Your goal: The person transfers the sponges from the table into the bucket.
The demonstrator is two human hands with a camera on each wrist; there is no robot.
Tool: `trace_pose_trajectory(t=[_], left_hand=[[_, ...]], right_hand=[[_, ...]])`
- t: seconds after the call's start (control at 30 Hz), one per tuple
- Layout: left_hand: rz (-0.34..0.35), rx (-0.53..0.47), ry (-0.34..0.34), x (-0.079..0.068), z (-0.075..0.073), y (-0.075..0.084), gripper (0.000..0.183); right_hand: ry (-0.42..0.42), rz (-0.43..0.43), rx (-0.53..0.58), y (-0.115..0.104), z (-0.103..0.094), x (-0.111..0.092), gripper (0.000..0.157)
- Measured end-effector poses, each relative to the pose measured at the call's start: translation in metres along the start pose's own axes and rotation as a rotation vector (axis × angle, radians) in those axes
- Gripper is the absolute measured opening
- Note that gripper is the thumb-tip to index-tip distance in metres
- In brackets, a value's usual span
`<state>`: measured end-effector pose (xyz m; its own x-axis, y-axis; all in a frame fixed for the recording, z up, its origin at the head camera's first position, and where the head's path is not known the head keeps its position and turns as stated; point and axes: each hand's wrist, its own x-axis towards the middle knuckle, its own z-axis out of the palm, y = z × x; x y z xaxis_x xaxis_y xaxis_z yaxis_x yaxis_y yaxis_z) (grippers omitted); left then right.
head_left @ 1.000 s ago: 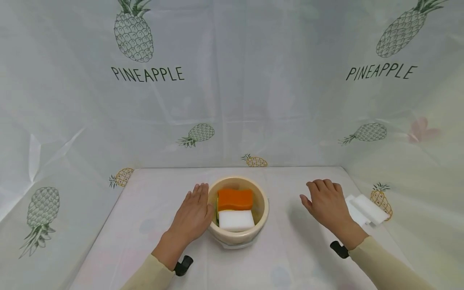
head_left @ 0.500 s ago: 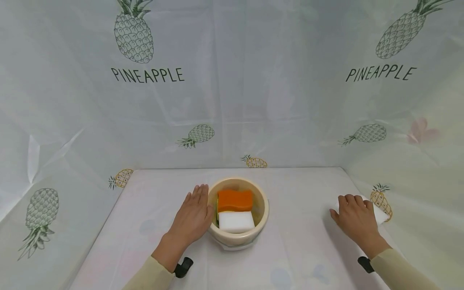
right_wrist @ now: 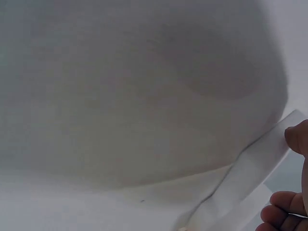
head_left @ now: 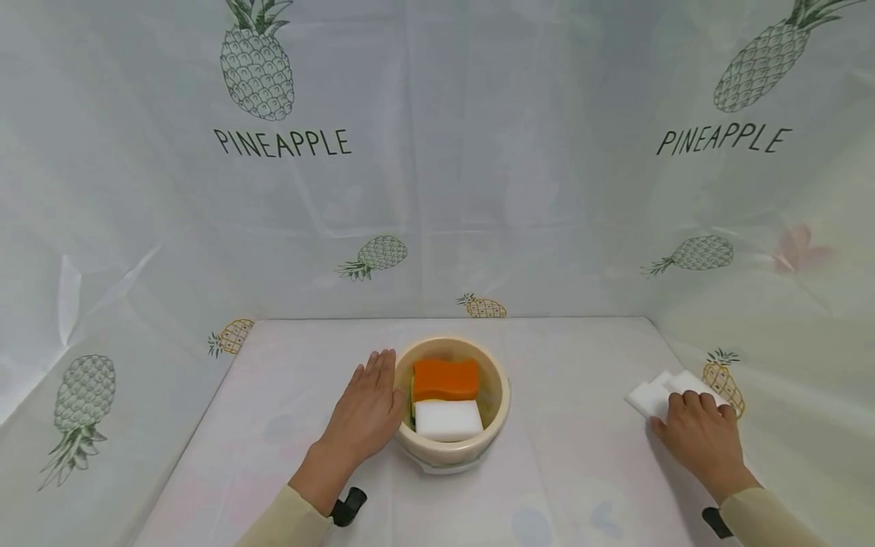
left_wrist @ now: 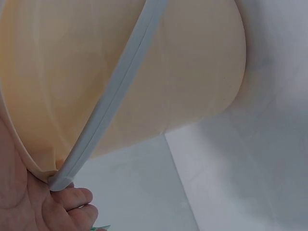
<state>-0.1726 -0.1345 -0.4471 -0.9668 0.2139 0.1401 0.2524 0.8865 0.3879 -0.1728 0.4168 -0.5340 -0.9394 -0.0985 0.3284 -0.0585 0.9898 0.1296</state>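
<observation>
My left hand [head_left: 365, 414] rests against the left side of a cream bucket [head_left: 497, 414], its fingers straight. In the left wrist view, that hand lies at the rim beside the end of the grey handle [left_wrist: 108, 106]. Inside the bucket are an orange sponge [head_left: 446, 378], with yellow-green at its left, and a white sponge [head_left: 448, 420]. My right hand [head_left: 704, 437] is down at the white sponges [head_left: 649, 399] on the right of the table, fingers bent over them. In the right wrist view, the thumb presses a white sponge [right_wrist: 255, 166] and the fingers curl beside it.
The table [head_left: 567, 365] has a pale printed cover. A pineapple-print curtain [head_left: 506, 167] rises behind it and along both sides. The white sponges lie close to the table's right edge.
My right hand has moved right and toward me, down onto the white sponges. One of these white pieces now reaches farther left. My left hand stays against the bucket.
</observation>
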Motion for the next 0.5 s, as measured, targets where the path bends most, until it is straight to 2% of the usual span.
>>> trace_pose_trajectory(t=[0.17, 0.37, 0.5], left_hand=[[-0.001, 0.006, 0.005, 0.001, 0.001, 0.000, 0.063], [0.005, 0.002, 0.010, 0.001, 0.001, 0.000, 0.063], [0.009, -0.006, 0.016, 0.000, 0.002, -0.001, 0.062]], right_hand=[[0.011, 0.002, -0.011, 0.003, 0.006, -0.003, 0.048], [-0.084, 0.063, 0.002, 0.005, 0.009, -0.003, 0.050], [-0.084, 0.090, 0.042, 0.005, 0.014, -0.003, 0.049]])
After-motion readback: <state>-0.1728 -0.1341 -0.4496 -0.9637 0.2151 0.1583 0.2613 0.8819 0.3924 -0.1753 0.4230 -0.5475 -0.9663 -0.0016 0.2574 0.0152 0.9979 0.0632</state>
